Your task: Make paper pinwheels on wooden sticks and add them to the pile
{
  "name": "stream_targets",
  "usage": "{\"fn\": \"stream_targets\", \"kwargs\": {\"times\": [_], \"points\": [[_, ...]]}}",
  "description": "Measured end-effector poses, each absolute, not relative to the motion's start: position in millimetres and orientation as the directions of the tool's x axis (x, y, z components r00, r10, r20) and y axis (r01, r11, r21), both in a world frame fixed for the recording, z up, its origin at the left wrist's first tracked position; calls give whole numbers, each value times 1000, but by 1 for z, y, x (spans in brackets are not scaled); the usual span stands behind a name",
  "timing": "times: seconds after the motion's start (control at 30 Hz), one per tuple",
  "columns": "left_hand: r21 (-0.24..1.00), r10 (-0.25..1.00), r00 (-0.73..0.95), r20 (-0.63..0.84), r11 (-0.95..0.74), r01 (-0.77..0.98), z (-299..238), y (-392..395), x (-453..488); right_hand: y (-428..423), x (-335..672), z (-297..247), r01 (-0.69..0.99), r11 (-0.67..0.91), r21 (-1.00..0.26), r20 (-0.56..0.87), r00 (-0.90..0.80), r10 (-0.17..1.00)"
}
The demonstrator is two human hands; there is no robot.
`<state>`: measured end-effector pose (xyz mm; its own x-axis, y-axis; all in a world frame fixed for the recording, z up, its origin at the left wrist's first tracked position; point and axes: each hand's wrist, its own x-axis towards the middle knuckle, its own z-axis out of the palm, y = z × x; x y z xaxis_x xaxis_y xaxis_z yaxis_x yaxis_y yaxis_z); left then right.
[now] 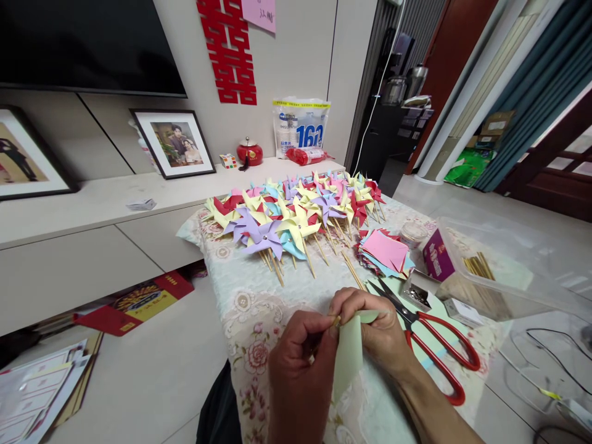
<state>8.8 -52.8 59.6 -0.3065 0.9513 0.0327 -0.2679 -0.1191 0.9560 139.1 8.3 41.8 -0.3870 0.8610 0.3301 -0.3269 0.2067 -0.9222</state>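
My left hand (303, 361) is closed in a pinch around what looks like a thin wooden stick (337, 320); only its tan tip shows between the fingertips. Pale green paper (349, 354), folded and curling downward, is gripped by my right hand (377, 327), whose fingertips meet the left ones at that tip. Just right of my hands, red-handled scissors (432, 333) lie with blades apart on green paper sheets. Beyond them are a small open box of metal pins (417, 293) and a stack of coloured paper squares (385, 251). Loose sticks (353, 270) lie ahead of my hands.
Many paper pinwheels on sticks (296, 216) cover the far side of the cloth-covered table (250, 327). A clear plastic bin (481, 271) holding sticks stands at the right. Behind is a white cabinet (92, 209) with framed photos (176, 143) and a red pot (250, 153).
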Motion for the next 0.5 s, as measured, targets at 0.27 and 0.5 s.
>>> {"fn": "stream_targets", "kwargs": {"times": [0.27, 0.5], "points": [[944, 953, -302, 0, -100, -314, 49, -53, 12, 7, 138, 42, -310, 210, -927, 321, -370, 872], [975, 957, -282, 67, -123, -186, 60, -55, 6, 9, 138, 36, -307, 202, -930, 307, -345, 887]]}}
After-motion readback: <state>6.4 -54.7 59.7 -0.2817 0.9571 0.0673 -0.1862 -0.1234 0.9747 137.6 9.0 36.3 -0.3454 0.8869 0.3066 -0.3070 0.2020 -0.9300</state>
